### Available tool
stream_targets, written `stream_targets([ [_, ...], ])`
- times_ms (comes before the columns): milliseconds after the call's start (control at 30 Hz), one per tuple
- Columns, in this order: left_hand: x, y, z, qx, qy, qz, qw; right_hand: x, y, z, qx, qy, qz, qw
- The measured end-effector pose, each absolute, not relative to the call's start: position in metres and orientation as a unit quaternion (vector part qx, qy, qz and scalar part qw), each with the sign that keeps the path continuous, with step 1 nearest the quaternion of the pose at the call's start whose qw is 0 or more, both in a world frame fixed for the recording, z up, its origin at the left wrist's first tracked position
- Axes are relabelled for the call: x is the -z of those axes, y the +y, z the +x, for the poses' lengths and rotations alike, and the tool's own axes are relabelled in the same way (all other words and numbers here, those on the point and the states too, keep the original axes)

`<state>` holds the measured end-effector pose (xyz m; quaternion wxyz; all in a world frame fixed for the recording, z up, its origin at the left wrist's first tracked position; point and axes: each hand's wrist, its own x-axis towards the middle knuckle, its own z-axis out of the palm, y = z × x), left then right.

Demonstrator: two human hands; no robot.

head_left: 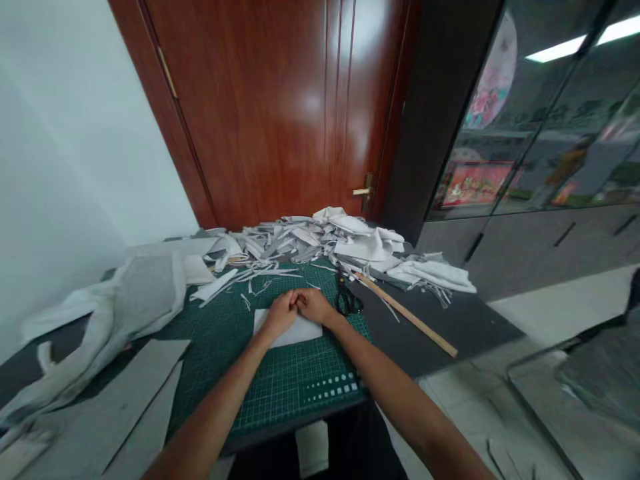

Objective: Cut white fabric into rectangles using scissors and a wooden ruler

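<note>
A small white rectangular piece of cloth-like material lies on a green cutting mat. Over its far edge, my left hand and my right hand meet with knuckles touching. Both hands are closed, with the fingers curled inward. Whatever they pinch is hidden behind the knuckles. Black-handled scissors rest just right of my right hand, with their blades pointing away. Thin white offcut strips are scattered beyond my hands.
A heap of white and grey scraps lines the table's back, before a brown door. A wooden stick slants across the right side. Bulky white material and flat grey sheets occupy the left.
</note>
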<state>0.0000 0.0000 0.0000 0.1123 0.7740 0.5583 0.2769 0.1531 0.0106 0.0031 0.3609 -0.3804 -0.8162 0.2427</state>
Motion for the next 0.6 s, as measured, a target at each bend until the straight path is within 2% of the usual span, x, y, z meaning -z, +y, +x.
stream_targets([
  [600, -0.0031, -0.0036, 0.0020, -0.278, 0.551, 0.778, 0.112, -0.0085, 0.0044, 0.1567, -0.246, -0.814, -0.377, 0.367],
])
